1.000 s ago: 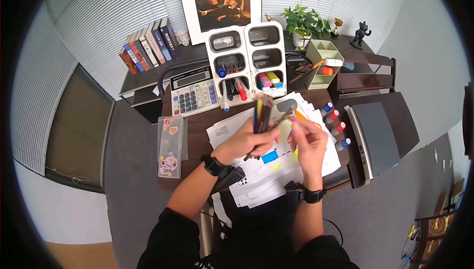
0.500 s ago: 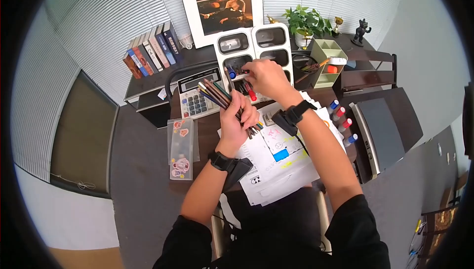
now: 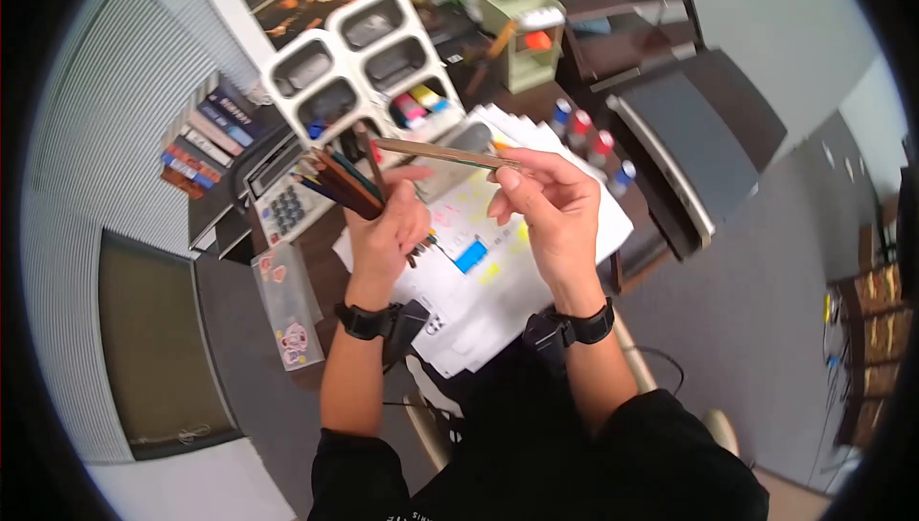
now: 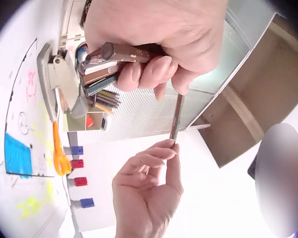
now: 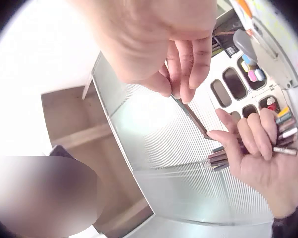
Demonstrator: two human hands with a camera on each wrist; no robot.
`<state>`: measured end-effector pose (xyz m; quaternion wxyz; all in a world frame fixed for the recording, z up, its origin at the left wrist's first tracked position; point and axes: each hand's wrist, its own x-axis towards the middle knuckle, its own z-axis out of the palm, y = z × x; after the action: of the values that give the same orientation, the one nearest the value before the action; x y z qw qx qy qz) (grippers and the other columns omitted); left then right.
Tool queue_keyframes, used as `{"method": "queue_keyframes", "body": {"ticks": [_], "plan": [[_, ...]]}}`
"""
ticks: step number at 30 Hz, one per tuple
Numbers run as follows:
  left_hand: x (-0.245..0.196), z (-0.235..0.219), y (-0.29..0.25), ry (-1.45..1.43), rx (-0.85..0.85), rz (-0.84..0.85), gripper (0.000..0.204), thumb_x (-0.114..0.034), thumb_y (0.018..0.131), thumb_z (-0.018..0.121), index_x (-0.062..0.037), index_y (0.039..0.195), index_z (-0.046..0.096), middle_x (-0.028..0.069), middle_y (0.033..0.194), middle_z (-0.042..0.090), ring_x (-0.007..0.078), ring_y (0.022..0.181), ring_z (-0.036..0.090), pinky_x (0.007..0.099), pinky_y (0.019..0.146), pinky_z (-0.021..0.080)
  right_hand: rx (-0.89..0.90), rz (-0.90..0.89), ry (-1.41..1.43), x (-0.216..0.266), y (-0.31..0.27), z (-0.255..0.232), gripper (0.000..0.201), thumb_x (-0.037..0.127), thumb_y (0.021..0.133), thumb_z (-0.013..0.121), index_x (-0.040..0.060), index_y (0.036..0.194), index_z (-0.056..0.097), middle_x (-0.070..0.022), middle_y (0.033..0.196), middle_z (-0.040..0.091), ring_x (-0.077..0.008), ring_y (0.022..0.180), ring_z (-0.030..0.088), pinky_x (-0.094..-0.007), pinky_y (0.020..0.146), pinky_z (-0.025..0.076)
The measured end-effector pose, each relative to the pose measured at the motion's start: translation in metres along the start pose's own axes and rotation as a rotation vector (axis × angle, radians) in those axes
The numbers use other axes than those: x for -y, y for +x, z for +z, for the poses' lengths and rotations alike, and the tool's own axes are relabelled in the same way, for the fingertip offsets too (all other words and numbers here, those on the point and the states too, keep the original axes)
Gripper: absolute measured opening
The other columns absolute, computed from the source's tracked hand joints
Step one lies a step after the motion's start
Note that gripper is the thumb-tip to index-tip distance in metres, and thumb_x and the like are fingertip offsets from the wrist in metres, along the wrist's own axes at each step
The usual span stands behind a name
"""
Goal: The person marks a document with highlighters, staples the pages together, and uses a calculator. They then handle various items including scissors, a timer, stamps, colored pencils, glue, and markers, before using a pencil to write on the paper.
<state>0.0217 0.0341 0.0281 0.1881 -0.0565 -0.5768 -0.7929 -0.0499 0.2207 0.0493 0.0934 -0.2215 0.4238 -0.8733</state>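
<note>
My left hand [image 3: 381, 242] grips a bundle of colored pencils [image 3: 342, 186] over the papers, their tips pointing up and away. The ends of the pencils [image 4: 99, 74] stick out below the curled fingers in the left wrist view. My right hand [image 3: 557, 220] pinches slim brown and green pencils [image 3: 436, 152] between thumb and fingertips, held level toward the left hand. In the right wrist view the far end of the pinched pencils [image 5: 196, 119] comes right at the left thumb [image 5: 223, 141].
A white organizer [image 3: 349, 69] with highlighters [image 3: 410, 110] and markers stands behind, beside a calculator [image 3: 284, 212]. Marked papers [image 3: 459, 306] cover the desk, with orange scissors [image 4: 61, 151] on them. Several capped markers [image 3: 581, 124] stand right, near a printer [image 3: 680, 129]. A clear pencil case [image 3: 287, 306] lies left.
My right hand has drawn back from the organizer, and pencils now show in its pinch. The left hand still grips its bundle. The head view has tilted and shifted.
</note>
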Motion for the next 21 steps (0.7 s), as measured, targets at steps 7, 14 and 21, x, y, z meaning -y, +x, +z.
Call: {"method": "queue_keyframes", "body": {"ticks": [7, 14, 21], "plan": [[0.011, 0.008, -0.005, -0.118, 0.005, -0.048, 0.035, -0.022, 0.105, 0.056, 0.0030, 0.129, 0.056, -0.0056, 0.053, 0.029, 0.0069, 0.042, 0.029, 0.0269, 0.047, 0.026, -0.016, 0.112, 0.048, -0.011, -0.043, -0.023, 0.024, -0.004, 0.090, 0.072, -0.0053, 0.114, 0.070, -0.0076, 0.083, 0.073, -0.0081, 0.067, 0.067, -0.0214, 0.060, 0.052], [0.015, 0.006, -0.004, -0.127, 0.031, -0.069, 0.033, -0.023, 0.106, 0.054, 0.0024, 0.125, 0.057, -0.0056, 0.053, 0.030, 0.0064, 0.043, 0.029, 0.0268, 0.048, 0.027, -0.011, 0.045, 0.090, -0.010, -0.045, -0.019, 0.025, -0.005, 0.090, 0.072, -0.0055, 0.114, 0.070, -0.0071, 0.084, 0.074, -0.0077, 0.068, 0.067, -0.0205, 0.061, 0.052], [0.018, 0.000, 0.000, -0.378, 0.140, -0.223, 0.030, -0.029, 0.106, 0.052, -0.0007, 0.114, 0.058, -0.0055, 0.054, 0.034, 0.0058, 0.041, 0.028, 0.0250, 0.046, 0.024, -0.003, -0.029, 0.044, -0.007, -0.041, -0.006, 0.027, -0.006, 0.088, 0.073, -0.0066, 0.115, 0.070, -0.0108, 0.094, 0.074, -0.0105, 0.073, 0.069, -0.0219, 0.066, 0.053]]}}
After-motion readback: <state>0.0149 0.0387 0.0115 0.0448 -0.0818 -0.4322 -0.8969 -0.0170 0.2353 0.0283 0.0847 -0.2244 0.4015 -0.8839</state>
